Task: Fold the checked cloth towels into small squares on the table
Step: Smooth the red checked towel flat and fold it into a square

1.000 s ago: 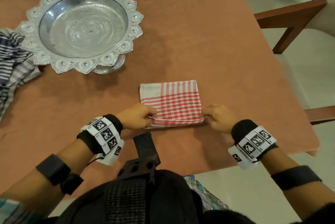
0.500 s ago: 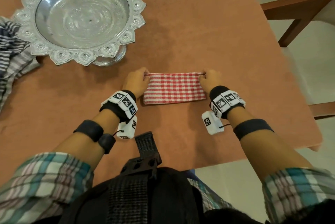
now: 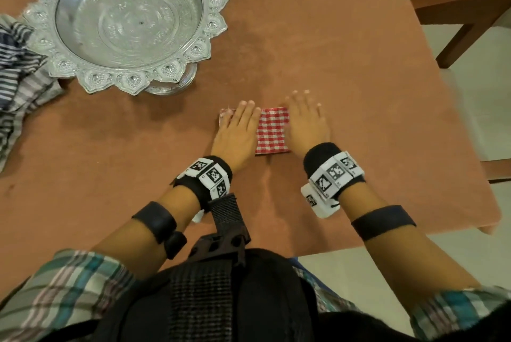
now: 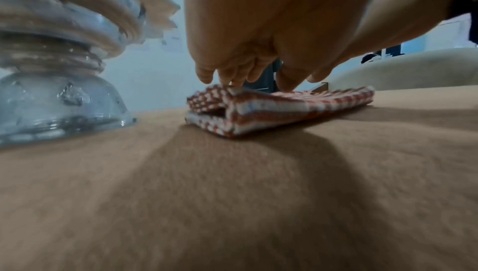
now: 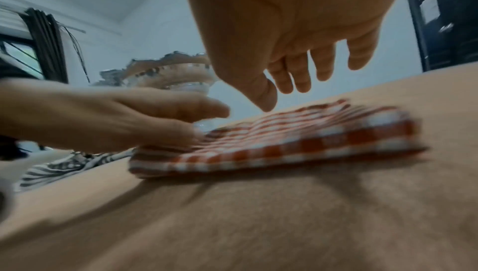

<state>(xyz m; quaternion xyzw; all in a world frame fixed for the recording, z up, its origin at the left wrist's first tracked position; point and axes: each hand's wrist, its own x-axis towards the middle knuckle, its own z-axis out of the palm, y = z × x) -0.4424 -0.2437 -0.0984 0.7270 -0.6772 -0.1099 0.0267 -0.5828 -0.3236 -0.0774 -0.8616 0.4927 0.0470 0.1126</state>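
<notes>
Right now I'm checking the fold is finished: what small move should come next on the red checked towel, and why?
Probably press down and smooth outward with the left hand. The red checked towel is already a small square, but in the left wrist view its near corner gapes, layers apart. The right hand hovers above the towel's right edge with straight fingers, so it could flatten that side too.

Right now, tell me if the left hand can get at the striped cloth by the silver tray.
Probably yes. The left hand lies flat on the red checked towel, holding nothing, and bare table lies between it and the striped cloth. The silver pedestal tray stands further back, off that path.
</notes>
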